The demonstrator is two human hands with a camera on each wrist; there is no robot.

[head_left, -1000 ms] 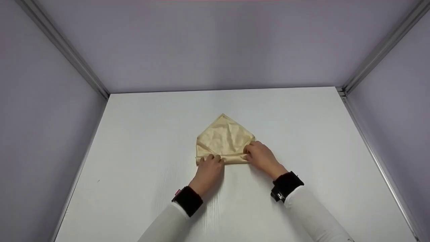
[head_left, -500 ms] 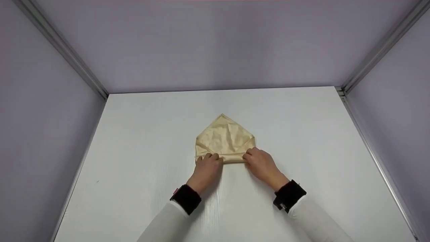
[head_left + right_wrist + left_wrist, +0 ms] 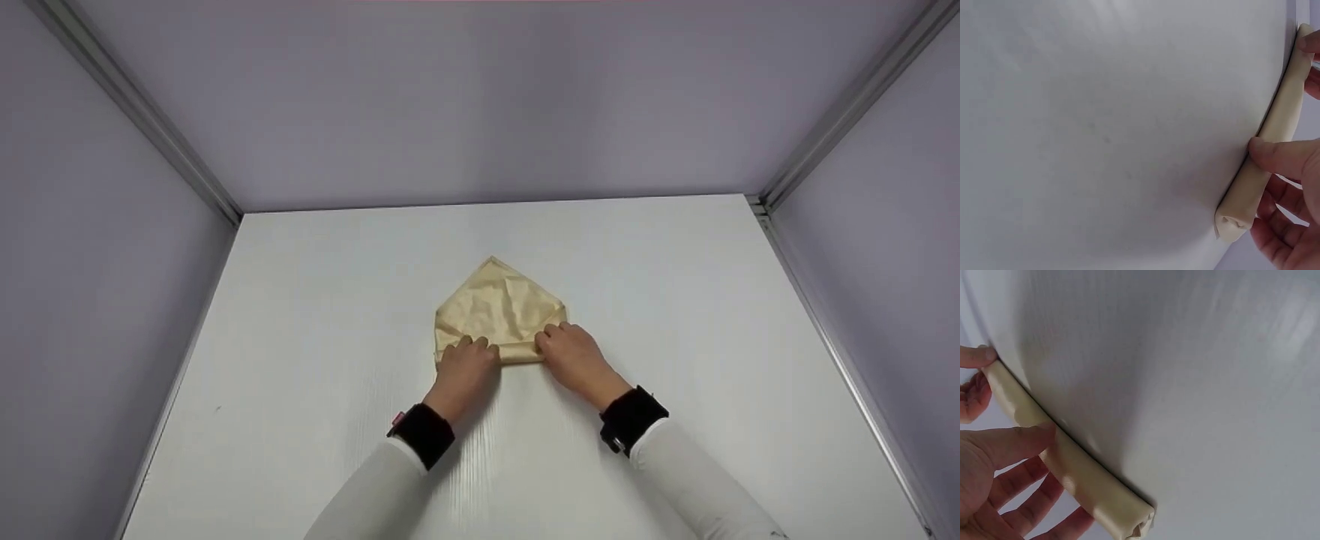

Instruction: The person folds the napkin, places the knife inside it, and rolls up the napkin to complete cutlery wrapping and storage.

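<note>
Head: hands (image 3: 517, 361) (both) on cloth (image 3: 501, 307)

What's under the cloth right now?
The white table lies under the cloth. Both hands, left and right, grip its rolled near edge; anything wrapped inside the roll is covered.

No text, label, brand, number or sign can be read in any view.
</note>
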